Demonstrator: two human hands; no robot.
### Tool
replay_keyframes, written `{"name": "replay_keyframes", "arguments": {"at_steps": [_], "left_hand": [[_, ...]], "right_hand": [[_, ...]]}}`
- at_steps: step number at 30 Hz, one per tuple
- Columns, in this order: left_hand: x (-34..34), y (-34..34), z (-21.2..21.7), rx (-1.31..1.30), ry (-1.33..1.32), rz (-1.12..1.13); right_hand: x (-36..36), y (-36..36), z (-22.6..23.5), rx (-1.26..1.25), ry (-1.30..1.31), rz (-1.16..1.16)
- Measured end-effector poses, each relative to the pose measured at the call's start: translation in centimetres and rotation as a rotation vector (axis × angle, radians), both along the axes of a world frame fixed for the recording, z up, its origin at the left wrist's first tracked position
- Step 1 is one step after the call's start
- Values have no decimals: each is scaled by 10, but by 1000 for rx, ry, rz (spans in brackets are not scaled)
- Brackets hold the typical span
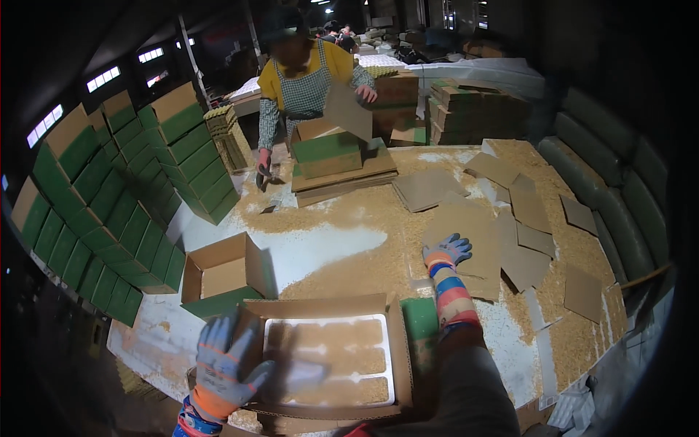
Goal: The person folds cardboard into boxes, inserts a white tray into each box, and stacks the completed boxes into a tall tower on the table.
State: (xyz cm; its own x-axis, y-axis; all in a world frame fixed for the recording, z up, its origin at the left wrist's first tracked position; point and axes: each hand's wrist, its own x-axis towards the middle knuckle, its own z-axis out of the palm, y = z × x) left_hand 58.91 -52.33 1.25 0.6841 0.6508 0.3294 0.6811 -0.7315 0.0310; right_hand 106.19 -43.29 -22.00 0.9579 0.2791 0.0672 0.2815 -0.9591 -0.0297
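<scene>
One white counter point(335, 251) strewn with tan sawdust point(342, 271) | brown open-topped cardboard box point(401, 349), 6 o'clock, probably set close for reach; sawdust-filled white tray point(389, 364) inside | flat brown cardboard sheet point(480, 251), 1 o'clock from box | right grey-blue gloved hand point(448, 252), splayed on sheet, perhaps pinning it | matching left hand point(224, 364), fingers spread, box's 9 o'clock side, contact unclear

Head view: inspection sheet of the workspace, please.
Surface: white table, tan granules scattered over it.
Job's things: open carton holding a white tray with tan contents; smaller open box beyond, left.
Clutter: loose cardboard sheets, some overlapping, right.
Grips: left grip gloved, open, at carton's left side, contact unclear; right grip gloved, open, over a large cardboard sheet.
Cables: nothing seen.
Surroundings: green-and-brown box stacks left; co-worker opposite, one hand at a brown panel.
</scene>
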Motion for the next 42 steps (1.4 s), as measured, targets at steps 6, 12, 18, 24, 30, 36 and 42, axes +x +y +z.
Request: {"name": "replay_keyframes", "arguments": {"at_steps": [6, 12, 18, 24, 30, 36, 42], "left_hand": [[-51, 15, -64, -940, -882, 138], [-52, 26, -130, -1556, -1441, -126], [-44, 36, -131, -1285, -1291, -187], [-68, 37, -153, -1777, -1829, -124], [-35, 36, -188, -1050, -648, -92], [-29, 25, -165, -1145, -759, -36], [-6, 75, -91, -1244, -1166, -193]], "right_hand": [[22, -48, -12, -16, 184, 622], [-153, -108, 213, 501, -196, 1393], [-253, -163, 190, -410, 389, 1890], [-191, -188, 197, 924, 330, 1463], [-170, -221, 107, 687, 1401, 872], [-190, -195, 61, 823, 1435, 641], [-189, -137, 112, 1319, 1868, 517]]}}
